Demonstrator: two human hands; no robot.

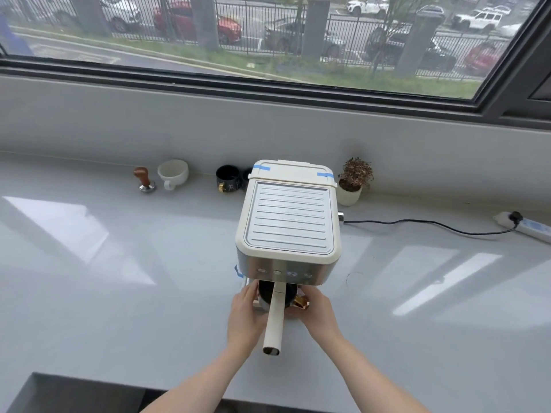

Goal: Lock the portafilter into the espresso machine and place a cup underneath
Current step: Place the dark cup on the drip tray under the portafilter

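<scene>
Head cam, looking down at the counter: cream espresso machine (288, 222) sits mid-frame w/ its ribbed top facing up and blue tape on the back corners. Portafilter (275, 320) is seated under the front panel, cream handle sticking straight out toward the person. Right below it, a dark cup (290, 295) w/ a gold handle (301, 301) pointing right, tucked under the machine's front. Left hand (246, 315) cupped against the cup's left side, fingers curled round it; right hand (317, 311) on the right by the gold handle, fingers wrapped in close — both gripping the cup, though fingertips are partly hidden behind it. Further back along the wall: wooden-handled tamper (144, 180), white cup (173, 172), another dark cup w/ gold handle (228, 177), small potted plant (353, 183). Black cord (432, 225) runs right from the machine to a power strip (527, 226). Window (268, 40) above shows parked cars and a fence.
</scene>
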